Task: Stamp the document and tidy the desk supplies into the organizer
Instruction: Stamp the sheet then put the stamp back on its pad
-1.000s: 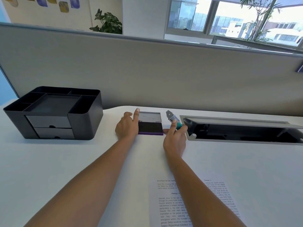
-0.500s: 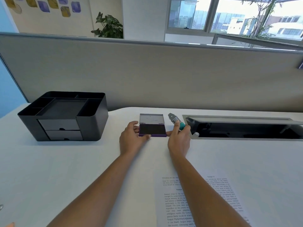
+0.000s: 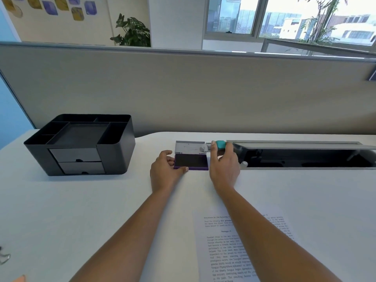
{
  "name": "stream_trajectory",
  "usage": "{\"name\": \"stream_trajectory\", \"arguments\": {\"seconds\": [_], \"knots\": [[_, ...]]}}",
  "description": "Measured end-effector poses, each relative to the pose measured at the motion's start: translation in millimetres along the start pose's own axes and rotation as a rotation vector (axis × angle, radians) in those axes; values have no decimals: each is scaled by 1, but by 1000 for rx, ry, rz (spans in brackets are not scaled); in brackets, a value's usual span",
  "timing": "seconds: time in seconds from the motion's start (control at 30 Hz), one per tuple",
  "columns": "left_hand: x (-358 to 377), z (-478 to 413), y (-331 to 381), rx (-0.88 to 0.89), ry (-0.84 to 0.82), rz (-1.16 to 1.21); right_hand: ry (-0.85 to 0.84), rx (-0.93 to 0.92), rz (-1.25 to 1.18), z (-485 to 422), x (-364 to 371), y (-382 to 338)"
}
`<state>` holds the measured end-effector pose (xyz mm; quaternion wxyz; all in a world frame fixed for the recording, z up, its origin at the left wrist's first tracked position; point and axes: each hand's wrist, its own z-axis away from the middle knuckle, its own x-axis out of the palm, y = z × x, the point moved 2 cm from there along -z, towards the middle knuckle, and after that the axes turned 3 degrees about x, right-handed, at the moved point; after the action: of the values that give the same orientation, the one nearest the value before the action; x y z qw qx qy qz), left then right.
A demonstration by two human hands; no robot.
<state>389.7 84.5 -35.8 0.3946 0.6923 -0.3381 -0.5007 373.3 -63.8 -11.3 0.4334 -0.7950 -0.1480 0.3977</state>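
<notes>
An open purple ink pad [image 3: 191, 161] lies at the back middle of the white desk, its grey lid [image 3: 188, 147] folded back. My left hand [image 3: 165, 170] holds the pad's left and front edges between thumb and fingers. My right hand [image 3: 222, 165] grips a stamp [image 3: 217, 145] with a teal handle, held level with its grey head over the lid's right corner. The printed document [image 3: 230, 243] lies near me, partly under my right forearm. The black organizer [image 3: 81, 143] stands at the left with several top compartments and two drawers.
A long open cable tray [image 3: 305, 157] is sunk into the desk right of the stamp. A grey partition [image 3: 183, 90] closes the desk's back. A metal clip [image 3: 4, 257] lies at the left edge, and an orange tip [image 3: 20, 278] shows at the bottom left corner.
My left hand came off the lid and took the pad's left and front edges. My right hand turned the stamp from pointing up and away to lying level, its head over the pad's lid.
</notes>
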Motion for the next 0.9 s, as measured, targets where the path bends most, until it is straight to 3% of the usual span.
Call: {"name": "stream_trajectory", "arguments": {"seconds": [0.23, 0.57, 0.9], "knots": [[-2, 2, 3, 3, -13, 0, -109, -204, 97, -15, 3, -38], [-1, 1, 0, 17, -13, -28, -248, -128, 102, -9, 16, -33], [0, -1, -1, 22, -5, -56, -329, -165, 216, 1, 17, -34]]}}
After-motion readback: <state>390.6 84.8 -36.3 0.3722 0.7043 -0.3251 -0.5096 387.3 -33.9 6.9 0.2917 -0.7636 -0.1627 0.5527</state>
